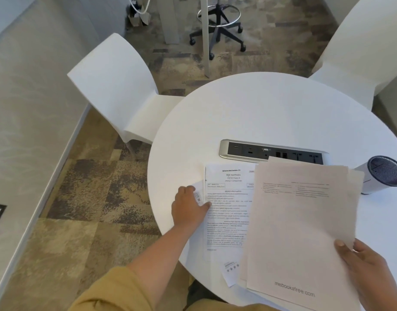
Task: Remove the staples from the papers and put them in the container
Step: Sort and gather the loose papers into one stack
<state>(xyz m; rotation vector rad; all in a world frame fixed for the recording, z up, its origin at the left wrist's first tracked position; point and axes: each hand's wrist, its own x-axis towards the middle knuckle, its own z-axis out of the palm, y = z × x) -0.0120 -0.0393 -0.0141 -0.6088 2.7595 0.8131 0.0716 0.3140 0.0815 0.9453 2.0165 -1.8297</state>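
A printed sheet (229, 212) with dense text lies flat on the round white table (271, 113). My left hand (188, 207) grips a small white object at the sheet's left edge; what the object is, I cannot tell. My right hand (370, 270) pinches the right edge of a sheaf of pale papers (300, 232), lifted and tilted above the table, covering the printed sheet's right side. A white cylindrical container (381, 176) with a dark mesh top stands at the table's right edge. No staple is visible.
A recessed power and port strip (269, 151) sits mid-table behind the papers. A small white slip (231, 272) with stars lies near the front edge. White chairs stand at the left (116, 90) and far right (359, 48). A wheeled stool base (217, 30) is on the carpet beyond.
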